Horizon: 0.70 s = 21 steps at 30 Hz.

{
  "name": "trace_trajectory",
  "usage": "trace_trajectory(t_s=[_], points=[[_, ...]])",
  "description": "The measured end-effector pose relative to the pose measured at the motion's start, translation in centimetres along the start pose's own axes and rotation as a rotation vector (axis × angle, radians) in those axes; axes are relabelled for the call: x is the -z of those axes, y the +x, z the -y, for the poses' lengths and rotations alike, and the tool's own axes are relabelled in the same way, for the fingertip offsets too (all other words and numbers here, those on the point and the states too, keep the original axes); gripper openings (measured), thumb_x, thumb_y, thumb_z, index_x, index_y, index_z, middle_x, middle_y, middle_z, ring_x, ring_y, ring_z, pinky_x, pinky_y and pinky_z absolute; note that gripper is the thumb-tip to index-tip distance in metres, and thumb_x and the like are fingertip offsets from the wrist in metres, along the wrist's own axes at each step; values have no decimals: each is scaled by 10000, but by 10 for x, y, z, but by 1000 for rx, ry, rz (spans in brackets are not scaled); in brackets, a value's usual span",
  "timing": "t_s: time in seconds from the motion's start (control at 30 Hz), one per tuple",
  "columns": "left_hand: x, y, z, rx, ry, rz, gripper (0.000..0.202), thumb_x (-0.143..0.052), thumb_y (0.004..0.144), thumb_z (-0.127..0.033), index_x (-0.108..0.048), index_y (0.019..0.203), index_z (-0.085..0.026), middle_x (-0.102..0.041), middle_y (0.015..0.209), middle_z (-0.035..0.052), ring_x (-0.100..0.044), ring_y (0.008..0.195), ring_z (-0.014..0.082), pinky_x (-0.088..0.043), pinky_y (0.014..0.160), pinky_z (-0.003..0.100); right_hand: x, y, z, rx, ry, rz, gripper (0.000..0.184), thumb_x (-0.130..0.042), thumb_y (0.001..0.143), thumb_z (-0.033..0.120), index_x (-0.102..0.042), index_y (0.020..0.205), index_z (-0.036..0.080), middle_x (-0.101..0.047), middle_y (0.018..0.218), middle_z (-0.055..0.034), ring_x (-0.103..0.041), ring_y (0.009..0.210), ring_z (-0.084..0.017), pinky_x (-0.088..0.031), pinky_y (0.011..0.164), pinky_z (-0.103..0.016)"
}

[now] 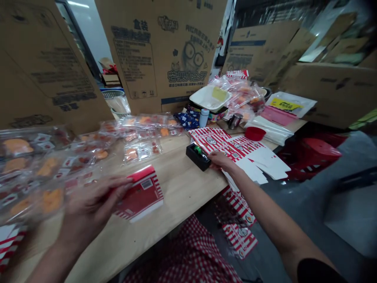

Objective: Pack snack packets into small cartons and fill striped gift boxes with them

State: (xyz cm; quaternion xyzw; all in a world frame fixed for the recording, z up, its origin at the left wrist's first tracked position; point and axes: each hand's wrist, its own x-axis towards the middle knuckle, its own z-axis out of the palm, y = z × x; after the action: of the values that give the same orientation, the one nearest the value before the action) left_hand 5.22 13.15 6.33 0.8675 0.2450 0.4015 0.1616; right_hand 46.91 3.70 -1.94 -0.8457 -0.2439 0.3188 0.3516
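My left hand (97,196) pinches a red-and-white striped carton (144,192) between thumb and fingers. It is held above the wooden table, with a barcode label facing up. My right hand (219,159) is closed at the right end of a black tape dispenser (198,157) that has a green roll core inside. Whether its fingers grip the dispenser itself or a bit of tape there is too small to tell. Flat striped cartons (235,145) lie just behind and to the right of that hand, partly under the forearm.
Clear bags of orange pieces (48,167) cover the table's left side and back. A white basket (210,97), a light-blue bottle (204,118), a metal can (235,121) and a red bowl (255,133) stand at the back. Striped cartons (240,237) also lie below the table edge.
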Motion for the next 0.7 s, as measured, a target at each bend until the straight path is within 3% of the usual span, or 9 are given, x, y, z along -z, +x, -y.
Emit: trace_trajectory(t_s=[0.17, 0.37, 0.5, 0.7], points=[[-29, -5, 5, -20, -98, 36, 127, -666, 942, -283, -759, 1028, -273, -783, 960, -9, -729, 811, 158, -584, 727, 253, -10, 3, 6, -104, 97, 109, 84, -648, 933, 182, -645, 865, 134, -603, 687, 27, -559, 518, -91, -472, 490, -206], [-28, -9, 7, 28, -138, 16, 133, -682, 932, -267, -763, 1036, -289, -774, 987, -14, -721, 847, 155, -577, 761, 253, -24, -18, 7, -149, 269, 213, 42, -637, 903, 166, -600, 882, 165, -658, 718, -15, -695, 611, -175, -581, 540, -268], [-29, -12, 4, 33, -139, 14, 154, -677, 937, -250, -759, 1061, -289, -768, 1024, -10, -716, 882, 154, -570, 785, 259, -31, -22, 3, -192, 356, 202, 81, -686, 865, 185, -609, 880, 163, -694, 777, -49, -684, 591, -169, -587, 533, -273], [-30, -16, 5, 38, -148, 29, 144, -679, 941, -256, -761, 1060, -264, -772, 1031, 11, -717, 917, 171, -566, 821, 290, -34, -25, -4, -140, 502, 159, 87, -663, 822, 180, -590, 869, 192, -665, 755, -4, -666, 593, -157, -619, 614, -320]])
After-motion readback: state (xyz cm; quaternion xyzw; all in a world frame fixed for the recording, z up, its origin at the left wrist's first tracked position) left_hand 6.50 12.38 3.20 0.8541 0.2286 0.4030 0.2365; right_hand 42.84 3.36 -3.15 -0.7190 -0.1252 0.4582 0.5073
